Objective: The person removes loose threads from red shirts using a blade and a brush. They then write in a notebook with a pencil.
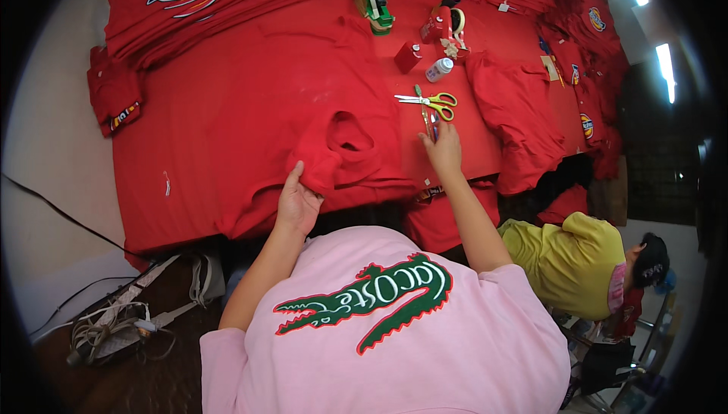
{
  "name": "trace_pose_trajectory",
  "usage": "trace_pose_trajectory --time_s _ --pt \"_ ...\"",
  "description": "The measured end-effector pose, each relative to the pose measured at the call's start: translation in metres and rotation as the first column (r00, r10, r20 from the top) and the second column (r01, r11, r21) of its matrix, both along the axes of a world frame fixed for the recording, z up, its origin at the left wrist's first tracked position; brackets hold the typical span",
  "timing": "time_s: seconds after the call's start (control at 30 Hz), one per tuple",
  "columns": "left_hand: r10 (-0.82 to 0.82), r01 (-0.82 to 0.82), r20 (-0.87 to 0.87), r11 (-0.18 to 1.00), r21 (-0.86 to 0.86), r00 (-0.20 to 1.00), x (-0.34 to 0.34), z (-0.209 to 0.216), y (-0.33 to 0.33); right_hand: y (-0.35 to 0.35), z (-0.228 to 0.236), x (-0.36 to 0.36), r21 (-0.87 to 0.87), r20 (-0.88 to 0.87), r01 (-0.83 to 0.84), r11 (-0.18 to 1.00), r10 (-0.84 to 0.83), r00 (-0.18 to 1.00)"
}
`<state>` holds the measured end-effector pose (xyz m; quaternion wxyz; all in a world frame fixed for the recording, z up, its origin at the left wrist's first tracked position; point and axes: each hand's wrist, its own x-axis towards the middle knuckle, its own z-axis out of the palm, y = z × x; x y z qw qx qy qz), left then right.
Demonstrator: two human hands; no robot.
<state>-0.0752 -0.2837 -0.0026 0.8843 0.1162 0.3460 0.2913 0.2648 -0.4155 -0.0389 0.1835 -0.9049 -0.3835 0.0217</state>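
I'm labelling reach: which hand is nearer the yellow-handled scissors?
Right. The right hand is just below the scissors; the left hand is farther off, lower left, at the red garment.

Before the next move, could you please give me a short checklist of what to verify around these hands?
1. Left hand at the red fabric garment: ok, touching its near edge.
2. Right hand firmly gripping the slim, rod-shaped tool by its fingertips: cannot tell.
3. Yellow-handled metal scissors out of both hands: ok, lying just beyond the right one.
4. Scissor blades clear of the garment: cannot tell, tips very near its edge.
5. Garment smooth around its oval opening: not ok, creased.
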Motion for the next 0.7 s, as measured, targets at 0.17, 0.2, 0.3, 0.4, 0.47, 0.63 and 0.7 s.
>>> trace_pose_trajectory --time_s 0.17,0.2,0.3,0.4,0.47,0.63,0.7 --pt "-0.099 0.109 0.119 0.991 -0.079 0.988 0.004 -0.006 0.007 0.005 -0.022 0.019 -0.031 0.264 0.121 0.992 -0.108 0.958" --pt "-0.134 0.142 0.103 0.988 -0.066 0.986 0.005 -0.004 0.01 -0.003 -0.037 0.032 -0.012 0.263 0.17 0.985 -0.161 0.951" --pt "-0.2 0.203 0.082 0.979 -0.021 0.976 0.004 -0.001 0.019 -0.012 -0.052 0.055 0.085 -0.203 0.333 0.939 -0.311 0.929" --pt "-0.207 0.202 0.106 0.978 0.054 0.973 0.005 0.017 0.028 -0.026 -0.066 0.077 0.15 -0.174 0.265 0.952 -0.239 0.955" --pt "-0.176 0.162 0.116 0.98 0.117 0.978 0.008 0.049 0.033 -0.034 -0.071 0.076 0.112 0.291 0.048 0.993 -0.079 0.953" --pt "-0.136 0.102 0.112 0.958 0.268 0.984 0.003 0.065 0.058 -0.026 -0.066 0.044 0.203 -0.079 0.211 0.956 -0.199 0.977" --pt "-0.15 0.108 0.135 0.956 0.274 0.98 0.008 0.073 0.063 -0.036 -0.078 0.062 0.185 -0.193 0.271 0.944 -0.236 0.953"
